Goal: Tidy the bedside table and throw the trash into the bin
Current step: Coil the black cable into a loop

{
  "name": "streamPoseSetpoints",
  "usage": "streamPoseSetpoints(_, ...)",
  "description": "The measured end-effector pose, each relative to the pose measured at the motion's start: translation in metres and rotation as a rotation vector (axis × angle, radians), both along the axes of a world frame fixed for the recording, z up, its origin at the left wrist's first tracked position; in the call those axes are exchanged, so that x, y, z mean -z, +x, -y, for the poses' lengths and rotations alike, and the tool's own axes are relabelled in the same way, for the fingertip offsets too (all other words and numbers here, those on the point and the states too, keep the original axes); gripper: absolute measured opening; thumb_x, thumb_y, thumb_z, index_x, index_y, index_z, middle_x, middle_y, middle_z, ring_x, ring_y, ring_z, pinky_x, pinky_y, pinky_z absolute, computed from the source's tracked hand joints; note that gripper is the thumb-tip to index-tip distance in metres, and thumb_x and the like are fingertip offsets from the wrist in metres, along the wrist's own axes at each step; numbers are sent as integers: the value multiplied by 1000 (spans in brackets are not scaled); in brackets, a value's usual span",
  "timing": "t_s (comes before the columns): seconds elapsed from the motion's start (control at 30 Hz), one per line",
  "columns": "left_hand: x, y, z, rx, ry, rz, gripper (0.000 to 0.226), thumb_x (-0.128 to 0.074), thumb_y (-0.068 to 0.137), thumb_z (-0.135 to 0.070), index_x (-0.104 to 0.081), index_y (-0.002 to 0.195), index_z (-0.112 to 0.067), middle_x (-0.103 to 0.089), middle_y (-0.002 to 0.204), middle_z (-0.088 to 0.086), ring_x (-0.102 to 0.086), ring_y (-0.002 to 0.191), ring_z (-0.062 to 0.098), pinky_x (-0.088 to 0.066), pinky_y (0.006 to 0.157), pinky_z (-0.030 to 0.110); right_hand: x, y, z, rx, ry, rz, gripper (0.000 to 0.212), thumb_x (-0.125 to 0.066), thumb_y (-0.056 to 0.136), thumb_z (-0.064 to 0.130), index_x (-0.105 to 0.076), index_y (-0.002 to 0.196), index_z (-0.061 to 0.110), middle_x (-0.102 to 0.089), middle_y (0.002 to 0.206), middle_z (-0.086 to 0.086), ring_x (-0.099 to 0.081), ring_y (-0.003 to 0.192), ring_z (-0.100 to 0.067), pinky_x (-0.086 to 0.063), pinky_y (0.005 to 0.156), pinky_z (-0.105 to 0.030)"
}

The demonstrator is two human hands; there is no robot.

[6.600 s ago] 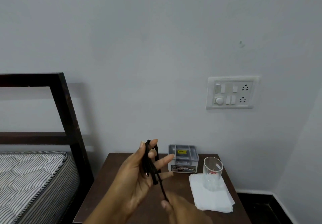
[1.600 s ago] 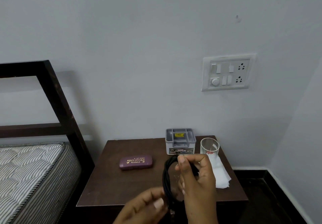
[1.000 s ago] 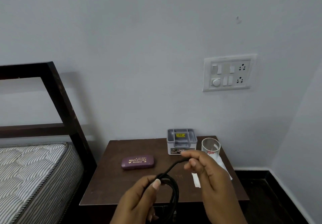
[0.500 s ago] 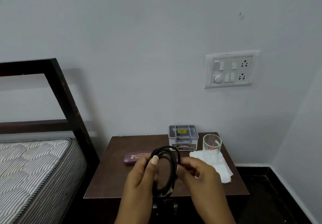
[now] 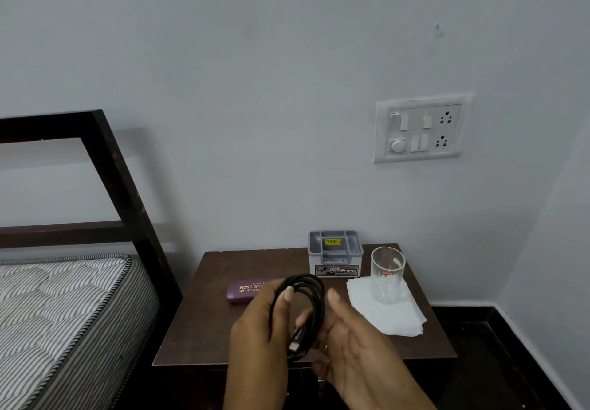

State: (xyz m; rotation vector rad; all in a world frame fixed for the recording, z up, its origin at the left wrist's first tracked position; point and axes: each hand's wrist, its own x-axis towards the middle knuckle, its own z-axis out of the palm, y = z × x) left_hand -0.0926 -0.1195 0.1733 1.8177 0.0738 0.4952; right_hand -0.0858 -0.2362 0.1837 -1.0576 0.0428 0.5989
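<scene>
A black cable [image 5: 308,298] is coiled into a loop and held above the front of the dark wooden bedside table [image 5: 204,330]. My left hand [image 5: 261,339] grips the loop, thumb over its top, with a plug end showing low in the coil. My right hand [image 5: 354,342] is beside the coil, palm up, fingers apart, touching its lower right side. On the table lie a purple spectacle case [image 5: 242,291], a grey plastic organiser box [image 5: 335,255], and a clear glass [image 5: 387,274] standing on a white tissue [image 5: 392,317]. No bin is in view.
A bed with a striped mattress [image 5: 64,307] and dark headboard frame [image 5: 121,186] stands left of the table. A white switch and socket panel [image 5: 419,128] is on the wall above. Dark floor [image 5: 485,361] runs along the right wall.
The cable went from a loose strand stretched between both hands to a tight coil in my left hand. My right hand has let go of the end and opened beside it.
</scene>
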Motion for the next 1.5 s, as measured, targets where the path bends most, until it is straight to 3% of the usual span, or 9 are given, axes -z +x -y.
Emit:
streamPoseSetpoints(0.17, 5, 6, 0, -30, -89, -37, 13, -58, 90, -24, -70, 86, -25, -69, 72, -14, -60, 64, -2, -43, 56, 7, 12, -4, -14, 97, -510, 306, 10, -65, 83, 34, -66, 79, 25, -66, 85, 7, -63, 85, -2, -45, 75, -15)
streamPoseSetpoints(0.33, 5, 12, 3, -14, -606, -251, 16, -48, 93, -12, -62, 89, -4, -59, 71, 10, -58, 72, 20, -48, 70, 35, 26, -4, -18, 290, -838, 638, 31, -63, 84, 25, -56, 113, 31, -59, 99, 9, -60, 86, -7, -49, 76, -16)
streamPoseSetpoints(0.5, -4, 19, 6, -63, -824, -260, 18, -47, 95, -17, -50, 79, -8, -56, 72, 8, -59, 76, 25, -48, 77, 44, 26, 0, -25, 502, -1293, 922, 48, -86, 56, 27, -41, 71, 24, -54, 56, 6, -53, 42, -10, -9, 40, -7)
streamPoseSetpoints(0.73, -14, 23, -10, -94, -936, -175, 26, -39, 99, -16, -49, 76, -9, -58, 55, 0, -57, 47, 5, -48, 63, 32, 25, -5, -18, 429, -1001, 730, 29, -66, 81, 29, -40, 68, 30, -51, 68, 7, -53, 70, -10, -39, 58, -12)
streamPoseSetpoints(0.87, -4, 19, -10, -57, -929, -154, 23, -39, 98, -19, -51, 80, -10, -55, 61, 1, -59, 44, 5, -51, 47, 23, 26, 1, -23, 221, -467, 339, 14, -71, 79, 20, -57, 78, 16, -64, 77, 0, -61, 70, -5, -54, 70, -19)
streamPoseSetpoints(1.0, 2, 13, -6, 66, -970, -151, 21, -41, 96, -19, -53, 82, -10, -65, 54, -1, -65, 51, 6, -53, 45, 19, 31, 6, -26, 237, -226, 178, 14, -62, 84, 2, -50, 89, 7, -63, 78, -8, -62, 56, -14, -52, 54, -23)
streamPoseSetpoints(1.2, 16, 5, -8, 322, -784, -140, 37, -71, 72, -5, -59, 107, -2, -73, 87, 12, -70, 80, 19, -57, 64, 21, 30, 8, -17, 381, -122, 171, 6, -55, 88, -1, -53, 88, 4, -65, 65, -5, -58, 51, -16, -49, 49, -27)
streamPoseSetpoints(1.4, 20, -3, -31, 601, -478, -79, 67, -82, 61, -40, -61, 123, -25, -65, 123, 12, -58, 120, 24, -45, 102, 32, 20, 4, -12, 389, 0, 124, 7, -46, 91, -1, -49, 86, 2, -61, 61, -12, -52, 41, -12, -43, 39, -21)
streamPoseSetpoints(1.5, 19, -1, -33, 595, -440, -97, 66, -83, 55, -44, -66, 116, -27, -67, 120, 8, -60, 116, 23, -48, 99, 33, 24, 5, -15, 421, -143, 212, 5, -47, 93, 3, -47, 88, 4, -55, 65, -10, -47, 41, -9, -37, 39, -21)
